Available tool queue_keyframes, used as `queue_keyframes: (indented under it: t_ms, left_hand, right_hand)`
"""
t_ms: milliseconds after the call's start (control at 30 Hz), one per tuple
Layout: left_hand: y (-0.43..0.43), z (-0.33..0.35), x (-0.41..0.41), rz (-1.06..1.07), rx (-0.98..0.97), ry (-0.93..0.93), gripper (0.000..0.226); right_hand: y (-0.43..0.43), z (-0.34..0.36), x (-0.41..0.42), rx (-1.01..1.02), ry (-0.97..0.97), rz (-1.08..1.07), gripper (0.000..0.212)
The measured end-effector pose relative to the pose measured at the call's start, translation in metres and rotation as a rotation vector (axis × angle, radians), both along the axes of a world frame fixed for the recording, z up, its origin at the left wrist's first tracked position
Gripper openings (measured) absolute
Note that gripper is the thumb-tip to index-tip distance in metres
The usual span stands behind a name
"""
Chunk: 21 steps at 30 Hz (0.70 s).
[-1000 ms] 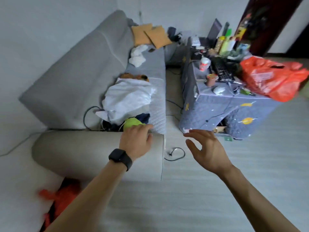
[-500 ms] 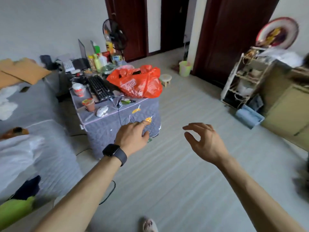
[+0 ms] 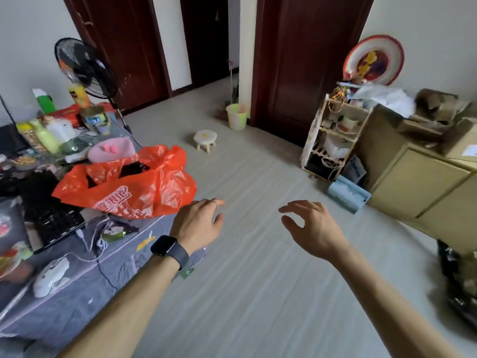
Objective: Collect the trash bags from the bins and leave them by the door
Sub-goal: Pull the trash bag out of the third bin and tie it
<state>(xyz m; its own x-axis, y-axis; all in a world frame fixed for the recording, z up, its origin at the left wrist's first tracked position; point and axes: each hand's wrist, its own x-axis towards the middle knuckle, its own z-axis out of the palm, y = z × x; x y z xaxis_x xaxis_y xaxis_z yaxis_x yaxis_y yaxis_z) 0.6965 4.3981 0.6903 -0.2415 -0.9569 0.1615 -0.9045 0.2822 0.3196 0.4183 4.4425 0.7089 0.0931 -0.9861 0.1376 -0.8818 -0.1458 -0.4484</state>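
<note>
1. Fingers (image 3: pixel 215 202) of the left hand (image 3: pixel 198 223): loosely bent, relaxed, holding nothing. Ring on one finger, dark watch (image 3: pixel 169 250) on the wrist.
2. Right hand (image 3: pixel 312 228): fingers (image 3: pixel 296 206) curved, thumb spread apart from them, nothing in its grasp. Both hands hang in the air over the grey floor (image 3: pixel 258 280).
3. Pale green bin (image 3: pixel 237 116): upright on the floor at the far side of the room, against the dark door frame (image 3: pixel 254 60). Well apart from both hands, beyond and between the fingertips. Whether it holds a bag, I cannot tell.
4. Orange plastic bag (image 3: pixel 134 187): slumped, mouth open, on the covered table (image 3: pixel 77 293), just beside the left fingers and to their left, not touching.
5. Small round stool (image 3: pixel 205 139) stands between the hands and the bin.
6. Keyboard (image 3: pixel 49 215) and white mouse (image 3: pixel 50 277) lie on the table.
</note>
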Motion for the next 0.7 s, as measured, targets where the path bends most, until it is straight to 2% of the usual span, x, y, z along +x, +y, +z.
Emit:
queue_keyframes:
  t_ms: [200, 367, 700]
  left_hand:
    - [-0.147, 0.005, -0.017, -0.030, 0.002, -0.035, 0.039]
    - [-0.289, -0.005, -0.028, -0.012, -0.003, -0.082, 0.038]
    - [-0.536, -0.001, 0.010, 0.248, 0.055, -0.118, 0.037]
  right_hand:
    - [-0.135, -0.008, -0.011, 0.013, -0.009, -0.011, 0.026]
    - [-0.287, -0.026, -0.015, 0.041, -0.038, 0.032, 0.027]
    - [-0.601, -0.015, 0.010, 0.084, -0.091, 0.220, 0.028]
